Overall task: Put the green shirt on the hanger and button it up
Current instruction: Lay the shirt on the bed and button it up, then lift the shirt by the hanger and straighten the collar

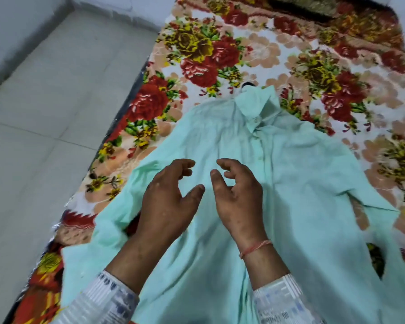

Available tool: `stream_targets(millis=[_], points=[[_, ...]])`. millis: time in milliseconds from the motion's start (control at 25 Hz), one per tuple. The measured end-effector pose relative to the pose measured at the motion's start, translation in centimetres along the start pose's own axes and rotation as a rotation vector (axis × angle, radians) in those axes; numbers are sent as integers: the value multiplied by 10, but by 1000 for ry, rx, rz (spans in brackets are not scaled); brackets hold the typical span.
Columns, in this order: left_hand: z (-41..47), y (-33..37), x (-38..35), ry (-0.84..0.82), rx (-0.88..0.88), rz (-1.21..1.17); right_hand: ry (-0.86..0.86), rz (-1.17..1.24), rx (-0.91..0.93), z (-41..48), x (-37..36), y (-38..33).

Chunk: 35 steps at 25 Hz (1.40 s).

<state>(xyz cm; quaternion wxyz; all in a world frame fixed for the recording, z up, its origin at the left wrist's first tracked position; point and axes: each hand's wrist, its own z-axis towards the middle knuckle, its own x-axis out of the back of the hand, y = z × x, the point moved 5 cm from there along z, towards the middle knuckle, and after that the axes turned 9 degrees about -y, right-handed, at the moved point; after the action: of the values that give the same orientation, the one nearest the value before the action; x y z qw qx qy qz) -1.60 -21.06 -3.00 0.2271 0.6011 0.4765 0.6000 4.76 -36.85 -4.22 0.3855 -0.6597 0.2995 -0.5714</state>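
Observation:
A pale green shirt (297,174) lies spread front-up on a floral blanket, collar pointing away from me. Its button placket runs down from the collar, and the upper buttons look fastened. A dark hanger hook (247,84) pokes out above the collar; the rest of the hanger is hidden inside the shirt. My left hand (167,199) and my right hand (237,197) hover side by side over the middle of the shirt, fingers loosely curled, holding nothing. A red thread circles my right wrist.
The floral blanket (220,50) covers a mattress that reaches the far wall. Grey tiled floor (45,101) lies to the left of the mattress edge. A dark brown fuzzy cloth (309,8) sits at the top of the blanket.

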Motion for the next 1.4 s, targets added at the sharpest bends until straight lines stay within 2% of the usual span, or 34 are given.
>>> stream_targets(millis=[160,360,720,920,1000,1080,1160,1240,1320,1400], points=[[61,49,-70,-62,-31,23,54,4,-23,63,78,42],[124,96,-123,-50,-33,77,32,20,-3,127,135,69],[284,123,-166,44,15,38,-59,-31,17,269,138,96],[395,130,-176,45,180,198,-91,-329,-234,395,145,87],[414,123,-184,-32,254,294,-187,-404,-303,417,133,94],[418,113,-189,-96,271,406,-355,-537,-349,423,119,103],[419,101,-183,-140,271,503,-448,-621,-334,427,112,110],[417,88,-172,-218,306,527,-437,-445,-322,426,116,119],[410,77,-161,-300,352,458,-392,-54,-388,411,121,132],[398,69,-153,-328,407,154,-352,303,-499,386,122,142]])
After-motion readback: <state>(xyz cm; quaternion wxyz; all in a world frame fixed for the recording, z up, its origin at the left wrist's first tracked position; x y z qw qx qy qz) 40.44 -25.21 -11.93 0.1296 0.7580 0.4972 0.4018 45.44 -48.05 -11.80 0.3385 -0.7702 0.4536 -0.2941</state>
